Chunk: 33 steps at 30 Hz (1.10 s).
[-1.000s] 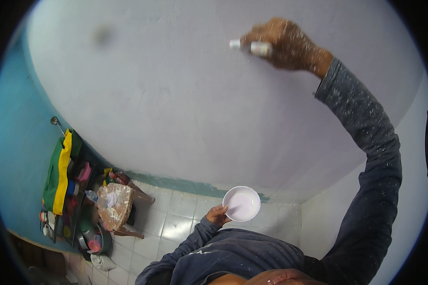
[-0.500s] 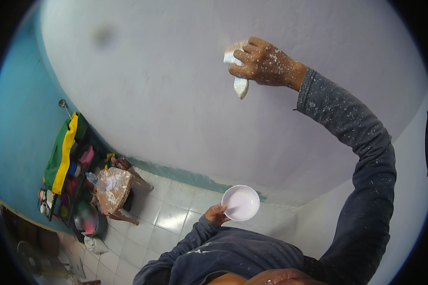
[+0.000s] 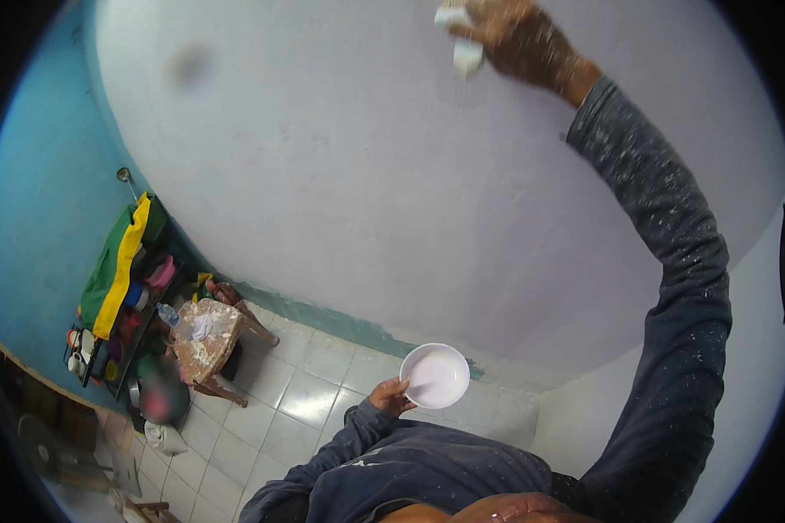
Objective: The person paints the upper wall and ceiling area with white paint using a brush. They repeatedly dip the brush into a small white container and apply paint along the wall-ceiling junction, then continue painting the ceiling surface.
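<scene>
A broad wall [image 3: 323, 174] is shown in pale lilac over nearly all of its visible face, the coating judged well advanced but unfinished; faint patchiness is seen, and the number of coats cannot be told. Along its foot, 1 ragged teal strip [image 3: 327, 322] is left uncovered. Low in view, a white bowl [image 3: 465, 388] is held by the left hand [image 3: 390, 397], its grip clamped at the rim; pale liquid [image 3: 436, 385] is pooled inside. High up, a brush [image 3: 467, 58] is clamped in the right hand [image 3: 528, 39]; whether the wall is touched cannot be told.
</scene>
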Each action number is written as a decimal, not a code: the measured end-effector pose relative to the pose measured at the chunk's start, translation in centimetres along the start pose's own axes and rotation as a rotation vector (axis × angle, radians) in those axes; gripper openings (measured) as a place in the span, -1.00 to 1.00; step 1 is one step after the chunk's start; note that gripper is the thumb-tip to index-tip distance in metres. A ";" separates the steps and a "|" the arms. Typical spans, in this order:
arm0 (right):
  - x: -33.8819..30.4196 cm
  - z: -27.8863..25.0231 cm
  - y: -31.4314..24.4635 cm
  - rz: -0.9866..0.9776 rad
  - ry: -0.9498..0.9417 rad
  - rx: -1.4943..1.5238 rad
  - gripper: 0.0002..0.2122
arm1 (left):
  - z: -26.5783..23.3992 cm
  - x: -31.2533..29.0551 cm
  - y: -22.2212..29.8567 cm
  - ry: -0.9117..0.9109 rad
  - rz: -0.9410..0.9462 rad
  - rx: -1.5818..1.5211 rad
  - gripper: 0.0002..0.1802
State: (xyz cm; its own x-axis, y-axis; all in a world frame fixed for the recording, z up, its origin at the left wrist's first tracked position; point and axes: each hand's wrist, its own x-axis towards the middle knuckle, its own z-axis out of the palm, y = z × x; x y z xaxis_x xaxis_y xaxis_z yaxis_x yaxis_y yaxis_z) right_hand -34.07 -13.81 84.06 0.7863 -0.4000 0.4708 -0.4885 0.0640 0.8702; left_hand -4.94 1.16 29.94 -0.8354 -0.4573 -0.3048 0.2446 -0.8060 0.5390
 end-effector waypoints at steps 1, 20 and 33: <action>-0.8 0.1 -1.6 -0.135 0.128 0.037 -0.85 | -0.3 0.1 0.1 -0.013 0.001 -0.006 -0.21; -0.1 -1.2 -3.3 -0.028 0.084 0.079 -0.68 | -2.1 -2.4 8.6 -0.019 -0.077 0.081 -0.27; 1.3 0.1 -1.2 0.070 0.108 0.242 -0.79 | -3.8 0.0 10.0 -0.198 -0.195 0.037 -0.40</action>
State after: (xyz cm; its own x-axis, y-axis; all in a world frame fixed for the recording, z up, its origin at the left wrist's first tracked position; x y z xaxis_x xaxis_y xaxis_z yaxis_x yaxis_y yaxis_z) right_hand -32.52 -14.54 83.65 0.7769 -0.3018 0.5525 -0.6090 -0.1379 0.7810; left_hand -0.63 -8.32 32.28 -0.9459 -0.2097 -0.2477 0.0551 -0.8558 0.5144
